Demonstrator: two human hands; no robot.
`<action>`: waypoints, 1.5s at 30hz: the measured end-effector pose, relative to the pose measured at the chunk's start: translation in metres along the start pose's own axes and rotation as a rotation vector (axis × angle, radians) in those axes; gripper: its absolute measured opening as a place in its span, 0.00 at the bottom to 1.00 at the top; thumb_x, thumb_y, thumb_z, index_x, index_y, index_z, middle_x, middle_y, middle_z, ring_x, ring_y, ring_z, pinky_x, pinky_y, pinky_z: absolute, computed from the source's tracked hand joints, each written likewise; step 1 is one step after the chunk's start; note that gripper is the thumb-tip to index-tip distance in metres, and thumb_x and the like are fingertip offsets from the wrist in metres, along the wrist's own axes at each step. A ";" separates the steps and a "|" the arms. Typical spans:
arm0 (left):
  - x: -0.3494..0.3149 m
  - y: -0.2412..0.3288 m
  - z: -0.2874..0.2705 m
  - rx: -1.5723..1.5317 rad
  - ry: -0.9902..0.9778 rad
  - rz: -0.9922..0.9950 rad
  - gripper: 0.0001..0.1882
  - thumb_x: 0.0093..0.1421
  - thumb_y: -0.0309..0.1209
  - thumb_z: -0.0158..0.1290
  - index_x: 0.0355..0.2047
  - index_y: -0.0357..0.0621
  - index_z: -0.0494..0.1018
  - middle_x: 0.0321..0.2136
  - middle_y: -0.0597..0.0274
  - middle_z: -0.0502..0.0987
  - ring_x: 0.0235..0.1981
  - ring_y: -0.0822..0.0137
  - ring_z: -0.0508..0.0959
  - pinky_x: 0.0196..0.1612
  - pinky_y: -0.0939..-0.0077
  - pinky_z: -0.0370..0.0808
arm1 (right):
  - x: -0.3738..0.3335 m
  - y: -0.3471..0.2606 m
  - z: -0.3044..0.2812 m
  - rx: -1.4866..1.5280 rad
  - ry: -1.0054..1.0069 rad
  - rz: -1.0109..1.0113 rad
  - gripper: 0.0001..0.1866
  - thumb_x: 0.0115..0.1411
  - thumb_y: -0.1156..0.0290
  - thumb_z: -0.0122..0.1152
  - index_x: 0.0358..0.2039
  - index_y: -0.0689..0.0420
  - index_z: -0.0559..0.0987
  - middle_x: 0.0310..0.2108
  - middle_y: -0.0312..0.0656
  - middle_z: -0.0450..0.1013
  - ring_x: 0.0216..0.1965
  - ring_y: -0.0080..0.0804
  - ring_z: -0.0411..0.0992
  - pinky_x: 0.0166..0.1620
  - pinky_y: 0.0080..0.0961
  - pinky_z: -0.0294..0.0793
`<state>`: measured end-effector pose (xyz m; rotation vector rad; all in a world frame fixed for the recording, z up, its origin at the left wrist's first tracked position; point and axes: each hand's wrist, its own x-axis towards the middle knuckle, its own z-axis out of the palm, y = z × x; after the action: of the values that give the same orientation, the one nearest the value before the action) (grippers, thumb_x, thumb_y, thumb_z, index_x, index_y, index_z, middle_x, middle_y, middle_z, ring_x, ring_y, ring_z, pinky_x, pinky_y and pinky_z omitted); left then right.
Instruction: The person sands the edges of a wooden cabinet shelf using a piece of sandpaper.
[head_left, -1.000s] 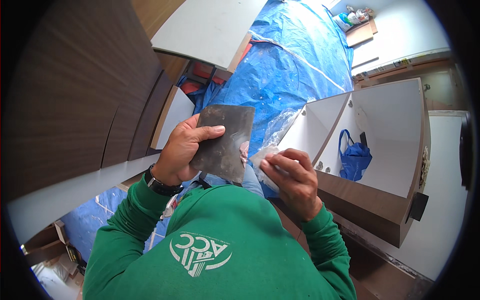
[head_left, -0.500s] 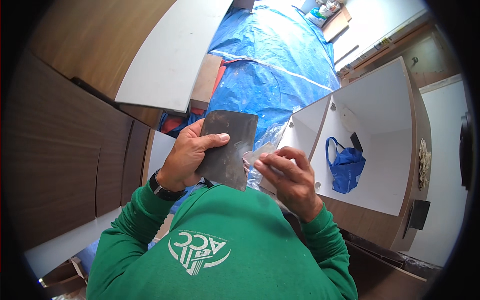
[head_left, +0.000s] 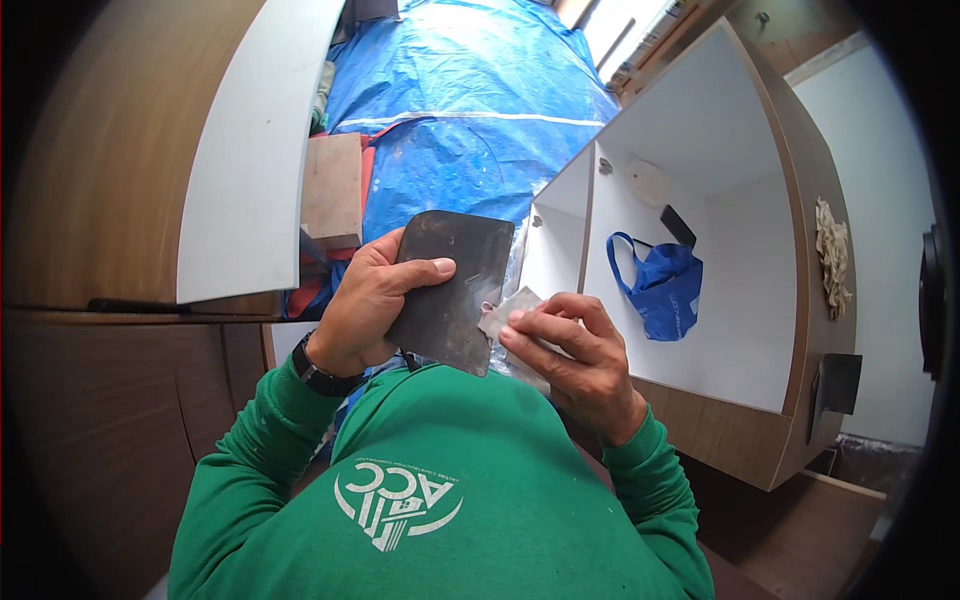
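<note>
Closer to the dark rectangular plate (head_left: pixel 453 305) than a second ago, the right hand (head_left: pixel 585 360) has brought its thin pale flat piece (head_left: pixel 523 299) from just beside the plate to overlapping its right edge, near a small pinkish smear (head_left: pixel 487 311). That hand pinches the piece between thumb and fingertips. Gripped by the left hand (head_left: pixel 365 298), thumb across its face and fingers behind, the plate is in front of the green shirt (head_left: pixel 450 450). Rightward, a blue tote bag (head_left: pixel 668 295) sits inside an open white-lined cabinet (head_left: pixel 735 345).
</note>
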<state>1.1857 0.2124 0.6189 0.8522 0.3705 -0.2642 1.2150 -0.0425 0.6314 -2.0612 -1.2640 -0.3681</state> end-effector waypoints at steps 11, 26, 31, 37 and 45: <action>0.091 0.038 0.010 0.134 -0.096 -0.121 0.16 0.64 0.22 0.58 0.52 0.36 0.73 0.42 0.55 0.82 0.38 0.67 0.85 0.41 0.69 0.87 | 0.026 0.039 -0.007 -0.128 0.076 0.123 0.22 0.46 0.79 0.71 0.45 0.53 0.87 0.44 0.35 0.82 0.43 0.36 0.76 0.44 0.30 0.80; 0.187 0.125 -0.013 0.160 -0.195 -0.176 0.16 0.64 0.22 0.58 0.52 0.36 0.74 0.41 0.57 0.83 0.37 0.68 0.85 0.41 0.71 0.86 | 0.115 0.086 0.037 -0.174 0.062 0.249 0.20 0.49 0.77 0.72 0.45 0.54 0.87 0.43 0.35 0.82 0.44 0.35 0.77 0.45 0.29 0.77; 0.209 0.139 -0.014 0.149 -0.229 -0.210 0.17 0.64 0.22 0.58 0.53 0.35 0.74 0.41 0.56 0.83 0.36 0.67 0.85 0.40 0.70 0.86 | 0.136 0.091 0.043 -0.257 0.134 0.287 0.19 0.48 0.75 0.74 0.43 0.54 0.88 0.44 0.35 0.82 0.44 0.35 0.78 0.45 0.31 0.79; 0.232 0.148 -0.019 0.178 -0.217 -0.280 0.17 0.64 0.22 0.58 0.53 0.36 0.73 0.41 0.56 0.82 0.35 0.66 0.85 0.39 0.69 0.87 | 0.145 0.096 0.040 -0.308 0.119 0.352 0.18 0.50 0.78 0.73 0.44 0.54 0.87 0.45 0.35 0.82 0.44 0.35 0.78 0.46 0.31 0.80; 0.243 0.157 0.000 0.253 -0.367 -0.186 0.17 0.65 0.23 0.56 0.54 0.33 0.74 0.42 0.57 0.82 0.36 0.68 0.84 0.40 0.72 0.85 | 0.157 0.103 0.038 -0.346 0.129 0.357 0.17 0.48 0.71 0.69 0.40 0.61 0.85 0.42 0.40 0.81 0.43 0.41 0.77 0.45 0.36 0.79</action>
<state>1.4632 0.2927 0.6236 0.9962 0.0722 -0.6405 1.3769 0.0583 0.6488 -2.4543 -0.7741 -0.5728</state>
